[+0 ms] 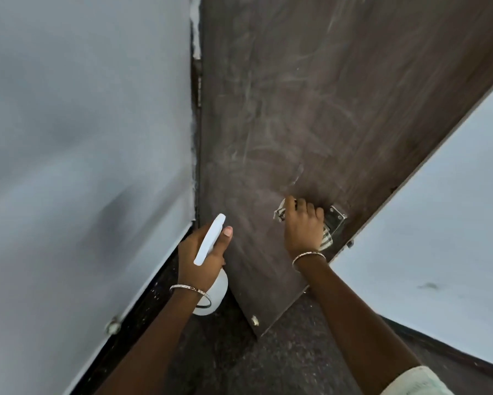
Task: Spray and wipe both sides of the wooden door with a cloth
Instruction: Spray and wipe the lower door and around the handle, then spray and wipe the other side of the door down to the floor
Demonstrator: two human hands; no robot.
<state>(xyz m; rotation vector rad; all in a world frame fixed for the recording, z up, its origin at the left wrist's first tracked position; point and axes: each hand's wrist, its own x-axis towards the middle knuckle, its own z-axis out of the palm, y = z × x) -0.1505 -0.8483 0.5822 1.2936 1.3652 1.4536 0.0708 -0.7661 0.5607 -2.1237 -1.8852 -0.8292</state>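
Here, in the narrow wedge between a pale wall (82,138) and the wooden door (296,109), we hold the white spray bottle (211,240) in our left hand (199,260). The fingers are wrapped round its neck, the thumb lies along the head, and the head tilts up toward the panel. We judge the bottle to be light, smooth plastic, best held at the neck as it is, and apt to slip if wet.

The door stands open, hinged at its left edge close to the wall, its brown face streaked with pale smears. It looks stiff and heavy yet free to swing, so we expect hard rubbing to push it away unless its free edge is steadied.

Near that right edge, low on the panel, our right hand (302,226) presses a striped cloth (326,240) against the wood, fingers (311,208) curled over it. The cloth is soft and limp, bunching out on both sides of the hand. Just right of the knuckles sits a metal latch plate (336,220), a hard corner likely to snag the fabric.

Beyond the free edge a second wall (439,209) leaves open room over the dark floor (282,357) for reaching the other face, which we cannot see.
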